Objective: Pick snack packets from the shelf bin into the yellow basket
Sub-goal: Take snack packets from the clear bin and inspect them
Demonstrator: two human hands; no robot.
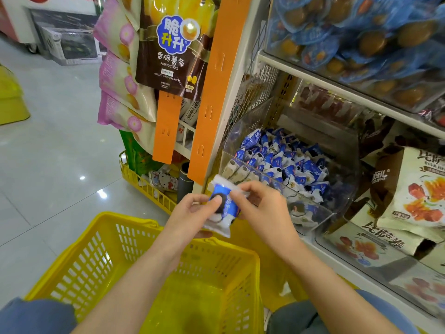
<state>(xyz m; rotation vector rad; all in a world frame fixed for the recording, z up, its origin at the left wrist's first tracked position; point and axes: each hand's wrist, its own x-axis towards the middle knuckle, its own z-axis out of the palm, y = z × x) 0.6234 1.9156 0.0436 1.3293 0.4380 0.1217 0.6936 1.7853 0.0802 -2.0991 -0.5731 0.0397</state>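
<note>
Behind left thumb (216, 200), partly hidden packet (225, 212)

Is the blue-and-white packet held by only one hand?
No, the left hand and the right hand both pinch the packet with their fingers.

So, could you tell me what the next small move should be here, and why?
Probably bring the snack packet down and toward the body, then release it into the yellow basket. The left hand and right hand both pinch it just above the basket's far rim, so the open basket lies almost directly below.
</note>
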